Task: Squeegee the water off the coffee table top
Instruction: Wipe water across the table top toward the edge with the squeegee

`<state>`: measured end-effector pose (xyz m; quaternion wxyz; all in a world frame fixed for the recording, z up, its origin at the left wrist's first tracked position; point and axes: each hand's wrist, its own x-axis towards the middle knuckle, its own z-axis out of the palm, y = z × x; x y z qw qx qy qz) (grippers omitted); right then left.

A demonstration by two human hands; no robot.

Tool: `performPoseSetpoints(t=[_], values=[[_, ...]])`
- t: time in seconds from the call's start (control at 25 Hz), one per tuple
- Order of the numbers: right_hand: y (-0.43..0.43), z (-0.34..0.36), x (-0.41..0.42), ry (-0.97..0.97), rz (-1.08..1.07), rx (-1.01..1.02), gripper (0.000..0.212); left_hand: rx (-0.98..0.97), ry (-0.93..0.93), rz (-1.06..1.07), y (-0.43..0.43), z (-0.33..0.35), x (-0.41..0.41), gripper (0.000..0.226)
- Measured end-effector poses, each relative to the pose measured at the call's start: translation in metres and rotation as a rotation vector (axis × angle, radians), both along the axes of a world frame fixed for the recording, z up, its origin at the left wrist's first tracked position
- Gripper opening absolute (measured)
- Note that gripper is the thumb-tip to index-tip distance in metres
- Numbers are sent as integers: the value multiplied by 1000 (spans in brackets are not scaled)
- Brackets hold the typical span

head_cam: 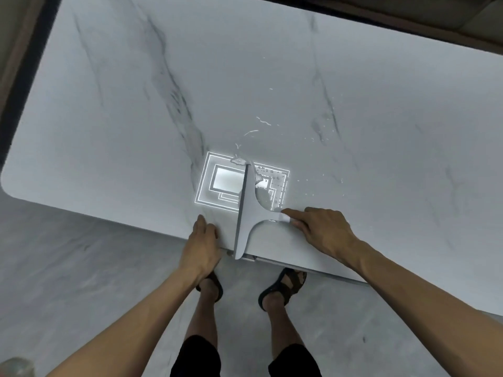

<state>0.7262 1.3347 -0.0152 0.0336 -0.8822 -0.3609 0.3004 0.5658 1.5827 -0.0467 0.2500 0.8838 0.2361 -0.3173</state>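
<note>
Gripping the squeegee (246,213) handle, the right hand (321,232) has its fingers curled round it, blade on the bench (109,104) at the near edge. Left hand (202,248) rests alongside, fingers relaxed. Water (272,180) lies beaded right of the blade; work judged partly done.

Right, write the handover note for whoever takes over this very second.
Left-hand grip: open, resting on the near edge of the white marble-look coffee table top.
Right-hand grip: holds the pale grey squeegee by its handle, blade down on the top.
Done: no water shows left of the blade.
Left: water droplets and streaks right of and beyond it.
</note>
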Motion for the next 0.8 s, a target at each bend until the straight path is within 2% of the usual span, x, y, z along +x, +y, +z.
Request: performPoseSetpoints(t=[0.12, 0.32, 0.44, 0.56, 0.8], values=[[-32, 5, 17, -9, 12, 5, 39, -29, 54, 27, -19, 4, 2, 26], [-96, 19, 45, -38, -36, -50, 38, -53, 210, -59, -34, 3, 11, 29], [-118, 31, 53, -72, -68, -64, 47, -50, 225, -63, -35, 6, 13, 33], [-108, 42, 50, -65, -13, -31, 49, -77, 228, -68, -31, 9, 13, 35], [-19, 18, 11, 56, 296, 46, 40, -110, 231, -35, -28, 11, 16, 34]])
